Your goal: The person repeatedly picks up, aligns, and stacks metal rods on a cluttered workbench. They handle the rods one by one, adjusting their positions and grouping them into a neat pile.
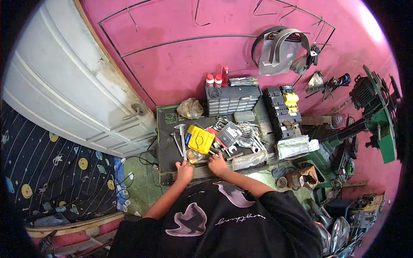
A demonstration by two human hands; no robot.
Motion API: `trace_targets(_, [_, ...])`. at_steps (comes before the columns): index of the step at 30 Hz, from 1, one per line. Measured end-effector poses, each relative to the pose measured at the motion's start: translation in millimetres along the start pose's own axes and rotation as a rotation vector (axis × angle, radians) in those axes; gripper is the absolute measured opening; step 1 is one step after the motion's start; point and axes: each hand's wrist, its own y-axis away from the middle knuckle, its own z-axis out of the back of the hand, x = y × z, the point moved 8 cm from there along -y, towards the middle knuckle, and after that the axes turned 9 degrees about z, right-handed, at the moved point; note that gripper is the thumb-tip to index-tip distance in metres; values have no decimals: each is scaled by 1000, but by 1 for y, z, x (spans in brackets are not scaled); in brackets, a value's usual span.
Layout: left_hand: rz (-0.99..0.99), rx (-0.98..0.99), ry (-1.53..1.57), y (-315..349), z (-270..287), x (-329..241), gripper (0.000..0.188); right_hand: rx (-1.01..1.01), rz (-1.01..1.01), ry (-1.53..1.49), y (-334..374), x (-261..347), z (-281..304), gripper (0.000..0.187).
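My left hand is at the front edge of the workbench, its fingers curled by the lower end of a long metal caliper. Whether it grips the caliper is hidden. To the right, my right hand is also closed at the bench edge, beside a dark cylindrical piece; what its fingers hold, if anything, cannot be made out. Between the hands lies a small clear bag with yellowish contents. Behind it rest a yellow case and a grey case. A thin metal wrench lies left of the caliper.
Several spanners are heaped to the right, behind a clear plastic package. A drawer cabinet stands at the back, near a crumpled plastic bag. Black-and-yellow cases and a green machine are at the right.
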Motion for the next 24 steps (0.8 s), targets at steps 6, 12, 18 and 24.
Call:
trace_targets(6, [-41,-62,33,4,7,-5,7,-36,98,27,4,10,4,17])
trace_targets(12, [14,-19,79,5,8,0,16,-119,46,3,9,10,11,18])
trace_targets(18, [4,11,65,7,-1,-2,16,34,23,11,10,8,-4,21])
trace_targets(24, [14,-37,4,6,-1,-3,12,121,-29,-2,7,7,-1,22])
